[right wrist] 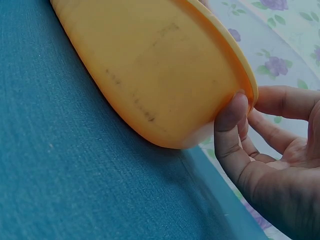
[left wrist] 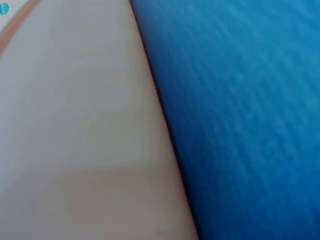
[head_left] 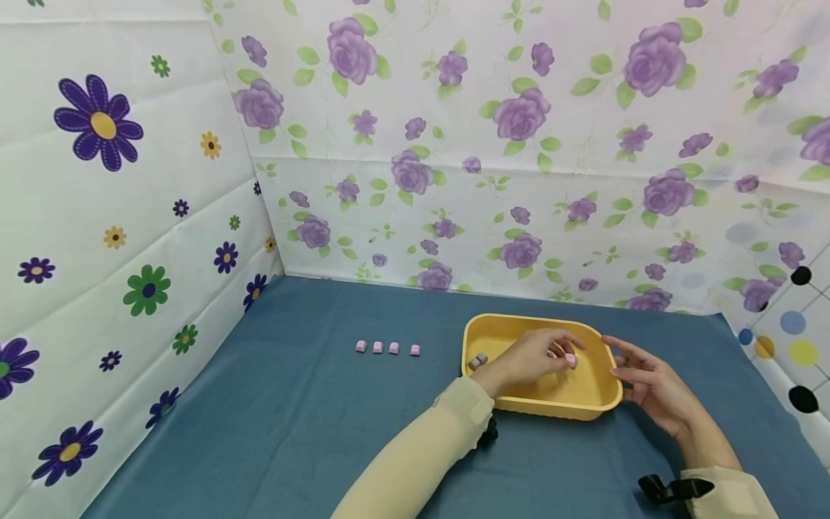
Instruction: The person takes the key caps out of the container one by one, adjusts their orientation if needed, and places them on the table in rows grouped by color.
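Observation:
A yellow tray (head_left: 538, 410) stands on the blue cloth. My left hand (head_left: 533, 355) reaches over its near wall, and its fingers pinch a small pink keycap (head_left: 571, 360) inside. Two grey keycaps (head_left: 478, 361) lie at the tray's left end, beside the left wrist. With thumb and fingers, my right hand (head_left: 655, 389) grips the right end of the rim; the right wrist view shows the thumb (right wrist: 233, 111) against the outer wall. Four becomes hard to miss: several pink keycaps (head_left: 394, 348) sit in a row left of the tray. The left wrist view shows no fingers.
Blue cloth (head_left: 311, 425) covers the table. A flowered sheet (head_left: 415, 173) hangs behind it, and another flowered sheet (head_left: 149, 216) borders the left side. Dark wrist-worn devices (head_left: 674, 489) sit at the cuffs.

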`<state>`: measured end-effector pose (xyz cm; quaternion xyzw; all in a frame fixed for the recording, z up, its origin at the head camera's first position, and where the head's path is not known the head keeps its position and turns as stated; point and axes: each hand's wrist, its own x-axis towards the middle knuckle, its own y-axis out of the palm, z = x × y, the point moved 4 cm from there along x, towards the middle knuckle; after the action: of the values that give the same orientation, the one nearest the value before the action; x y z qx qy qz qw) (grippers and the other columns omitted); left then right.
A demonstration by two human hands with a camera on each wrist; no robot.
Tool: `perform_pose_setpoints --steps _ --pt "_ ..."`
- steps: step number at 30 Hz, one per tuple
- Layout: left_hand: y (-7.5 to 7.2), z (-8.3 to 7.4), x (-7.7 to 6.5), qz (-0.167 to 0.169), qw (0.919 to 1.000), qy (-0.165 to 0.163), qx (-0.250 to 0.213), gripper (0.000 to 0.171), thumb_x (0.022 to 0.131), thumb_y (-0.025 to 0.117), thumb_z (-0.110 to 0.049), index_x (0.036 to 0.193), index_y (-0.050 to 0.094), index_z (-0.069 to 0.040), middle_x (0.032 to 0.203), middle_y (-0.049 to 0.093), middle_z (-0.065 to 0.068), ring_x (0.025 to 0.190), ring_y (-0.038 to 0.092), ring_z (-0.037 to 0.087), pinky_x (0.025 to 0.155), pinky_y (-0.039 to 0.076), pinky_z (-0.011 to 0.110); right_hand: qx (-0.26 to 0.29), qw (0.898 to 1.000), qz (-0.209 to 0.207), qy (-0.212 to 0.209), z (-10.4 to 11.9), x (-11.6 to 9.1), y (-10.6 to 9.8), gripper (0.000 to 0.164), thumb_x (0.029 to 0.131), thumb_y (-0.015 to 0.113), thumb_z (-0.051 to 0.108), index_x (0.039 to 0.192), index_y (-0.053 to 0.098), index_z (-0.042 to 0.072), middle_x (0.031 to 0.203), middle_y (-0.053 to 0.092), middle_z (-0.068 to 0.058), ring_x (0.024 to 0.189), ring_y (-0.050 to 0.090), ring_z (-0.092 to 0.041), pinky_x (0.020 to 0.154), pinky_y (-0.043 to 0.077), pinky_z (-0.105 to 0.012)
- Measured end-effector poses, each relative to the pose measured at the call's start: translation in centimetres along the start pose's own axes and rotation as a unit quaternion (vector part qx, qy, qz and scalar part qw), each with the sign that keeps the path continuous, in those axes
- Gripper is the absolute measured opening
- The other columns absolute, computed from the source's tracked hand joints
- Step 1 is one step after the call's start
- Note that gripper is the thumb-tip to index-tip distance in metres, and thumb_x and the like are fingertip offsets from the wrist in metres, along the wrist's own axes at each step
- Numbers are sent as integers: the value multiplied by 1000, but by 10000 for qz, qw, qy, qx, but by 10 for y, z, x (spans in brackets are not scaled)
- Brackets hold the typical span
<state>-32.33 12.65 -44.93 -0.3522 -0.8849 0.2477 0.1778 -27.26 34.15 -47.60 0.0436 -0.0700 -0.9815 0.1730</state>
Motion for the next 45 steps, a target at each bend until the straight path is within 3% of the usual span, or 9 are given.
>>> perform_pose_setpoints --steps 9,15,20,28,36,40,45 --pt "-14 -5 -3 -602 9914 75 -1160 29 97 64 -21 127 63 -20 112 63 -4 98 59 5 80 52 25 -22 9998 -137 136 1 -1 1 63 102 50 5 157 20 10 113 52 -5 99 62 -17 80 56 -44" --pt "-25 -16 -5 -721 9900 322 -1166 29 97 63 -24 126 64 -20 113 64 -5 101 60 4 85 50 22 -122 9995 -233 160 -1 -1 0 63 102 50 5 157 20 10 115 52 -5 101 63 -17 80 56 -44" --pt "-46 -23 -15 -822 9879 597 -1172 29 97 63 -23 126 63 -19 118 65 4 102 61 5 86 51 22 -185 9994 -230 158 -2 -1 -2 63 102 50 5 157 20 10 117 53 -5 103 63 -18 81 56 -45" --pt "-103 -15 -49 -1240 9834 750 -1089 33 97 63 -15 130 60 -11 120 65 9 107 63 17 88 53 28 -156 9997 -165 51 -1 0 -2 64 101 52 4 157 21 9 116 52 -8 101 64 -20 80 56 -47" --pt "-158 6 -96 -1726 9803 377 -887 35 96 64 -13 130 60 -8 121 64 17 110 62 30 92 51 40 -239 9995 -90 -194 0 -1 -1 64 101 51 2 157 20 7 115 52 -9 100 65 -20 79 57 -45" --pt "-177 13 -120 -1875 9782 160 -878 34 96 65 -12 130 60 -7 122 63 17 109 62 30 93 51 42 -230 9995 -53 -199 0 -2 -1 64 101 51 1 157 20 7 118 52 -10 103 64 -21 80 57 -44" --pt "-190 19 -141 -1991 9750 -37 -983 33 96 63 -7 129 60 -5 124 60 24 111 60 36 95 50 46 -183 9997 -33 -186 1 -2 -1 64 101 50 1 157 19 6 119 52 -10 104 64 -22 80 57 -45"
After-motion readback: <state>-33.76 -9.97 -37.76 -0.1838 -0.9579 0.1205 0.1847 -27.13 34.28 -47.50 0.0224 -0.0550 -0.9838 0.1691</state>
